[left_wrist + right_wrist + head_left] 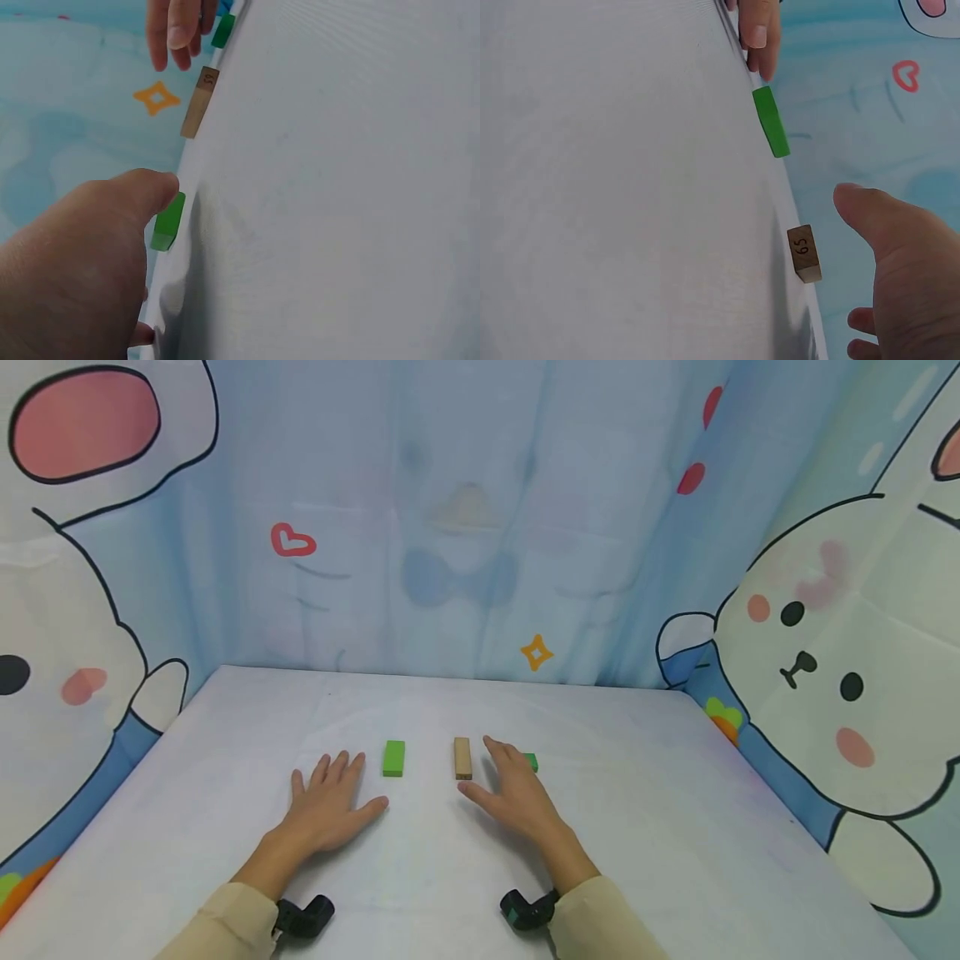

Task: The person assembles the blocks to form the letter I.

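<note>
On the white-covered table, a light green block [393,758], a plain wooden block [462,758] and a darker green block [532,762] stand in a loose row. My left hand [326,806] is spread, its fingers apart, just left of the light green block and holding nothing. Between the wooden block and the darker green one hovers my right hand [517,793], thumb and fingers parted; it partly hides the darker green block. A number is printed on the end of the wooden block [804,255] in the right wrist view.
A white cloth [420,877] covers the table. Behind it hangs a light blue curtain [337,610] with cartoon figures, also along both sides. A black wrist-worn device [306,917] sits at the left cuff, and another black device [527,910] at the right cuff.
</note>
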The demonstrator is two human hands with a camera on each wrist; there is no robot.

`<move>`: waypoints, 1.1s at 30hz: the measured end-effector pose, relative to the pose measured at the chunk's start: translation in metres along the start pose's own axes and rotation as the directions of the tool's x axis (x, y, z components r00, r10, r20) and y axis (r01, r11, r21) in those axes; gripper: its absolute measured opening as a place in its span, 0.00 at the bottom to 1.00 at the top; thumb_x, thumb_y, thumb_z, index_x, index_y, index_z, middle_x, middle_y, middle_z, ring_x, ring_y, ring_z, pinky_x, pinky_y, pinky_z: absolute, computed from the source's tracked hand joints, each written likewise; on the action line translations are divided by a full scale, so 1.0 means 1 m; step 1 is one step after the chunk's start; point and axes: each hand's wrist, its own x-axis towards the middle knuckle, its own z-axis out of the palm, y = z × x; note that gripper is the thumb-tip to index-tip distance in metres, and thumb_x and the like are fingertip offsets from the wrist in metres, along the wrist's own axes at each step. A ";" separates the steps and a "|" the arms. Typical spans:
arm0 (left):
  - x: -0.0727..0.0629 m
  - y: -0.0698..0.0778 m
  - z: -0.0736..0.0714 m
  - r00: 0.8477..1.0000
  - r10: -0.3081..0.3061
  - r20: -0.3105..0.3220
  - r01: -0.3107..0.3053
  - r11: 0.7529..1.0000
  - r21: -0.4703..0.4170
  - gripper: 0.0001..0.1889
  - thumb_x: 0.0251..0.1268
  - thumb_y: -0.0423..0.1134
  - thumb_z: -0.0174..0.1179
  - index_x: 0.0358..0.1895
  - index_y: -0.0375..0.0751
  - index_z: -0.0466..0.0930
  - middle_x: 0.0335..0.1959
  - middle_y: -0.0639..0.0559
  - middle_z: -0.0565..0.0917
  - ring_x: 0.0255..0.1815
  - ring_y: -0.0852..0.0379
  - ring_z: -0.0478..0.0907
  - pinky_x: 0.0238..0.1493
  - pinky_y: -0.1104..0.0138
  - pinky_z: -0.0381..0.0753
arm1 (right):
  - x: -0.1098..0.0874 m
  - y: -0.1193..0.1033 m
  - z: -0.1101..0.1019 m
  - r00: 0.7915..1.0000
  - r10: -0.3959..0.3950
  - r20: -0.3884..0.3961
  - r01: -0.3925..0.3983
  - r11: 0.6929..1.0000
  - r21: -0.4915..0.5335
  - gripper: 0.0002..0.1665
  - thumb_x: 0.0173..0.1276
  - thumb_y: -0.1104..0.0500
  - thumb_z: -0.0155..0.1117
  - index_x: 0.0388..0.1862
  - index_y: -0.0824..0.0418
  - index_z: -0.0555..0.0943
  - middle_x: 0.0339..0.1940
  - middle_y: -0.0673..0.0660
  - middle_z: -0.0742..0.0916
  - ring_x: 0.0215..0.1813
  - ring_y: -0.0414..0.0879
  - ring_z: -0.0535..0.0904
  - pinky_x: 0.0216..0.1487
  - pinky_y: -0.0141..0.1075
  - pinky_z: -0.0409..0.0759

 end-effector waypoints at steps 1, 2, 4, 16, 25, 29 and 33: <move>0.001 0.000 0.001 1.000 -0.002 0.000 0.002 1.000 0.005 0.45 0.74 0.64 0.52 0.82 0.36 0.55 0.83 0.31 0.53 0.84 0.27 0.42 0.74 0.25 0.32 | 0.001 -0.001 0.002 1.000 0.003 0.001 -0.003 1.000 0.002 0.51 0.68 0.39 0.69 0.82 0.59 0.62 0.79 0.65 0.71 0.78 0.62 0.68 0.74 0.59 0.70; 0.002 0.001 0.002 1.000 -0.004 0.000 0.004 1.000 0.011 0.45 0.74 0.64 0.52 0.82 0.36 0.55 0.83 0.31 0.53 0.84 0.27 0.43 0.75 0.25 0.32 | 0.002 -0.002 0.003 1.000 0.008 0.005 -0.008 1.000 0.004 0.51 0.68 0.39 0.70 0.82 0.59 0.63 0.79 0.65 0.71 0.78 0.62 0.68 0.74 0.59 0.70; 0.004 0.002 0.003 1.000 -0.009 0.002 0.009 1.000 0.019 0.45 0.74 0.64 0.52 0.82 0.35 0.56 0.83 0.31 0.53 0.84 0.27 0.42 0.75 0.25 0.32 | 0.004 -0.003 0.006 1.000 0.014 0.016 -0.014 1.000 0.004 0.51 0.67 0.39 0.70 0.81 0.59 0.63 0.78 0.65 0.71 0.79 0.62 0.68 0.75 0.59 0.69; 0.014 0.007 0.011 0.998 0.004 -0.058 -0.003 1.000 0.021 0.42 0.75 0.62 0.52 0.80 0.33 0.60 0.82 0.29 0.56 0.83 0.26 0.46 0.76 0.26 0.36 | 0.015 -0.007 0.018 0.998 0.028 0.055 -0.025 0.999 -0.047 0.50 0.67 0.39 0.71 0.81 0.60 0.65 0.77 0.65 0.73 0.77 0.61 0.69 0.74 0.57 0.71; 0.024 0.011 0.016 0.992 0.029 -0.123 -0.030 0.999 -0.010 0.41 0.74 0.59 0.55 0.78 0.32 0.62 0.79 0.29 0.61 0.82 0.25 0.50 0.77 0.29 0.42 | 0.023 -0.010 0.023 0.997 0.048 0.055 -0.048 0.999 0.003 0.50 0.68 0.39 0.70 0.80 0.62 0.64 0.77 0.66 0.73 0.77 0.63 0.69 0.75 0.57 0.70; 0.029 0.013 0.018 0.987 0.030 -0.155 -0.036 0.999 -0.034 0.42 0.73 0.59 0.56 0.78 0.31 0.61 0.79 0.29 0.62 0.82 0.26 0.51 0.79 0.31 0.43 | 0.029 -0.010 0.027 0.997 0.055 0.046 -0.056 0.998 0.007 0.50 0.68 0.39 0.70 0.81 0.61 0.64 0.76 0.65 0.73 0.76 0.61 0.70 0.74 0.56 0.72; 0.032 0.016 0.018 0.983 0.035 -0.178 -0.046 0.997 -0.058 0.43 0.71 0.59 0.58 0.78 0.30 0.61 0.78 0.29 0.63 0.81 0.27 0.53 0.80 0.33 0.45 | 0.033 -0.009 0.031 0.998 0.054 0.035 -0.054 0.998 0.009 0.49 0.68 0.40 0.69 0.81 0.60 0.64 0.76 0.65 0.74 0.74 0.60 0.72 0.73 0.55 0.73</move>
